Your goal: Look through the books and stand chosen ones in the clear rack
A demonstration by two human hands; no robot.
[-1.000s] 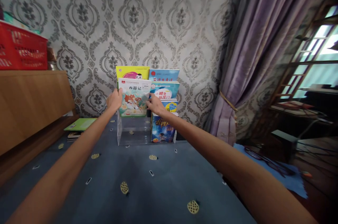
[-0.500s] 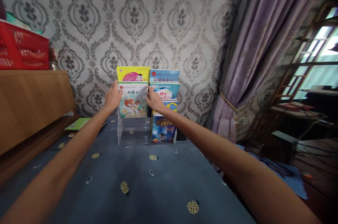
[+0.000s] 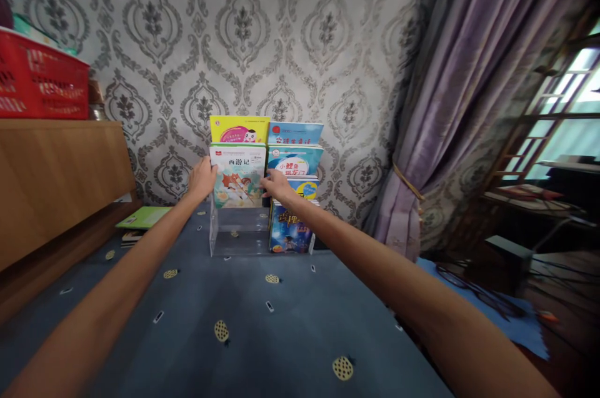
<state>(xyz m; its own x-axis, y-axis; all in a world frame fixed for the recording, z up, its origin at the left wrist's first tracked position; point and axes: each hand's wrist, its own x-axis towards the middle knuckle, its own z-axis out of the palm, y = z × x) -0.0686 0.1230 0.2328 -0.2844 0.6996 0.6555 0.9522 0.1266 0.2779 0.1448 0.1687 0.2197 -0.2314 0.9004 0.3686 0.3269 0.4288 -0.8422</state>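
A white picture book (image 3: 238, 182) with an orange and green cover stands in the left column of a clear acrylic rack (image 3: 240, 242). My left hand (image 3: 202, 177) grips its left edge, and my right hand (image 3: 276, 185) pinches its right edge. Behind it rises a yellow book (image 3: 240, 129). The right column holds a light blue book (image 3: 296, 133) at the back, a teal book (image 3: 295, 160) before it, a yellow and blue book (image 3: 307, 189) partly behind my right wrist, and a dark blue book (image 3: 289, 232) at the front. Below the white book, the rack's lower left tiers show bare.
The rack stands on a dark blue cloth (image 3: 244, 335) with a pineapple print. Left are a green book (image 3: 143, 217) on a small stack and a wooden cabinet (image 3: 60, 179) bearing a red basket (image 3: 47, 76). A purple curtain (image 3: 450, 92) hangs at right.
Both hands have slid a little lower along the white book's sides, the right hand more clearly. The book stays in about the same place in the rack. The view has shifted slightly.
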